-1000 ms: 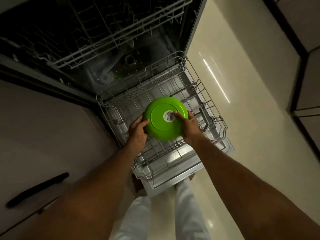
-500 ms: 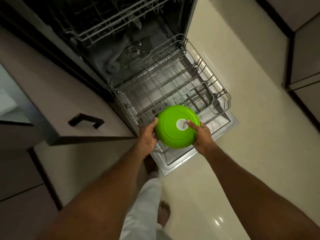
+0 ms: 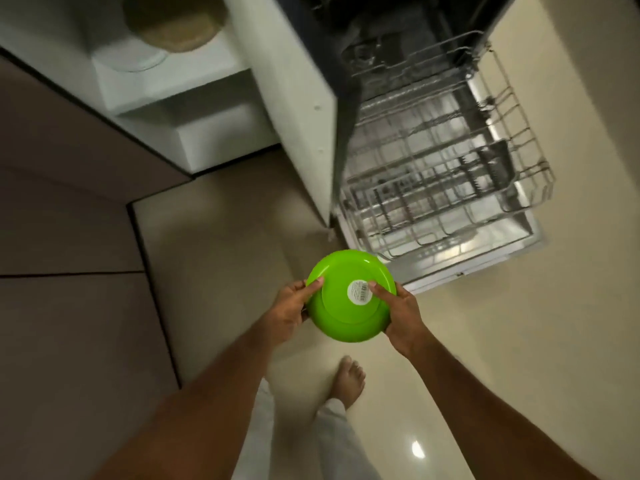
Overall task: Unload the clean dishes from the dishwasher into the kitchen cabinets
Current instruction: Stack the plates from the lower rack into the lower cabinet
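Now a green bowl is carried over the floor, clear of the dishwasher.

Dishwasher (image 3: 398,81) with lower rack (image 3: 450,174) pulled out; upside-down green bowl (image 3: 341,303) gripped by left hand (image 3: 289,311) and right hand (image 3: 401,317); white sticker (image 3: 360,292) under the right fingertips.

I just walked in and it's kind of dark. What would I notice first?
The bright green round plastic plate, held upside down by its rim between the left hand and right hand over the pale floor, white round sticker facing up. Behind it, to the right, the pulled-out grey wire dishwasher rack looks bare.
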A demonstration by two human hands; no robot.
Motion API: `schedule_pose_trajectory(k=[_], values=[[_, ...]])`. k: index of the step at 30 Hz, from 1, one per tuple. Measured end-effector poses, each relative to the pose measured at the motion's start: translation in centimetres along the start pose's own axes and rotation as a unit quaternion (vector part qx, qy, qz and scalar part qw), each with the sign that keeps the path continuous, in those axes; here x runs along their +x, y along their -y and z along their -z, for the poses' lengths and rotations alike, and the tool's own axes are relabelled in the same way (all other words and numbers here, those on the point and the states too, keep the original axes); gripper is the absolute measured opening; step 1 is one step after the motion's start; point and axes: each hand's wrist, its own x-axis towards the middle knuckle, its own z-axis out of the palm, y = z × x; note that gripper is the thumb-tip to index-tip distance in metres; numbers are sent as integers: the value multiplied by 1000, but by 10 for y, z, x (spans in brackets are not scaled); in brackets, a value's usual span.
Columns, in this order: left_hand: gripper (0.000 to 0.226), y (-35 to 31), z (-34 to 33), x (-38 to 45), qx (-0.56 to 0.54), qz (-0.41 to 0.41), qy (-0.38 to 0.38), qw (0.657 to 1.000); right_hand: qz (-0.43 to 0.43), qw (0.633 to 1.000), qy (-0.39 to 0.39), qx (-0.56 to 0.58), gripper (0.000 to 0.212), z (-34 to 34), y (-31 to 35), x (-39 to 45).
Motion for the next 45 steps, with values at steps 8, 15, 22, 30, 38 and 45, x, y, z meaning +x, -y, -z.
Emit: schedule_pose_trajectory(k=[8, 15, 22, 30, 38, 45], values=[[7, -31, 153, -8, -110, -68, -61, 990, 9, 997, 36, -64, 30, -161, -49, 19], [58, -101, 236, 22, -61, -203, -39, 977, 71, 992, 60, -86, 17, -286, -40, 71], [47, -173, 280, 159, 74, -353, -92, 928, 171, 974, 43, -140, 33, -372, -32, 212], [64, -239, 301, 382, 71, -473, -156, 865, 316, 928, 87, -175, 19, -435, -8, 447], [87, -279, 303, 472, 65, -499, -119, 856, 424, 873, 68, -232, 80, -476, 23, 539], [91, -290, 304, 484, 168, -539, -138, 814, 503, 789, 129, -327, 76, -478, 28, 543]])
